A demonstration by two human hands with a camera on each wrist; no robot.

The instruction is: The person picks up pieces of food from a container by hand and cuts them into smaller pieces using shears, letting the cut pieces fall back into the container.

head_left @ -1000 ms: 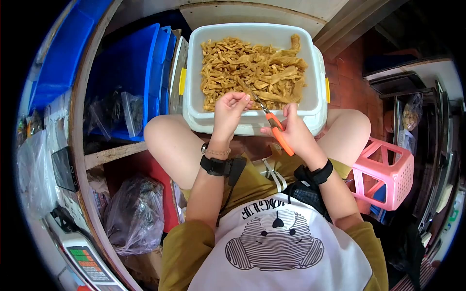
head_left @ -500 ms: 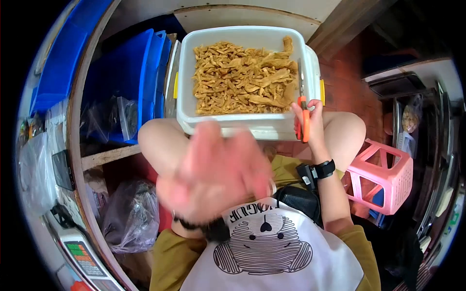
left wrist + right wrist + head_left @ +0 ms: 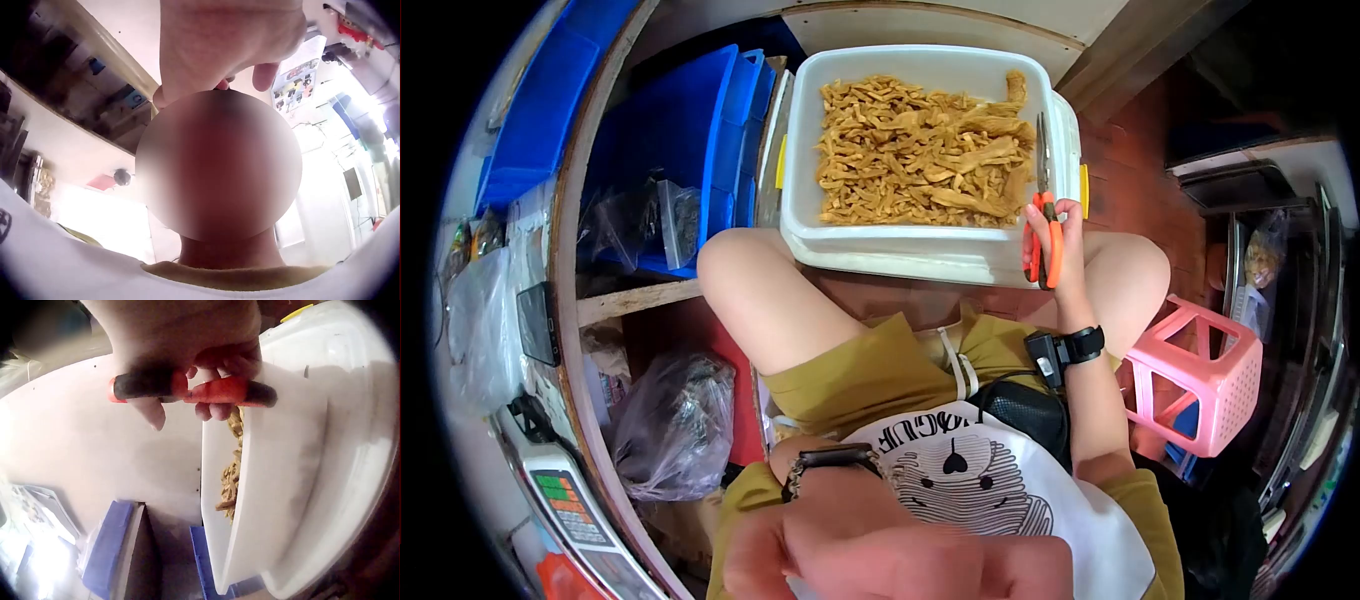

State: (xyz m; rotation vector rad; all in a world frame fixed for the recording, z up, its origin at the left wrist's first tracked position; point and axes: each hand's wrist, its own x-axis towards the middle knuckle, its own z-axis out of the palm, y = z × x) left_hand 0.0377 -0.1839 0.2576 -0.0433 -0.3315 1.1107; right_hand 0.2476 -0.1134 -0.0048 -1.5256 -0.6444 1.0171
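1 pair of orange-handled scissors [image 3: 1043, 215] sits in the right hand [image 3: 1060, 245], fingers wrapped round the handles, blades together. Long axis runs away from the person, tips over the right rim of the 1 white tub [image 3: 900, 248]. Tan strips [image 3: 920, 150] lie just left of the blades, too many to count. Of the 2 hands, the right is far nearer the tub. The left hand [image 3: 870, 545] is up by the head camera, well apart and blurred; cannot tell if it grips anything. 1 pink stool [image 3: 1195, 370] stands to the right.
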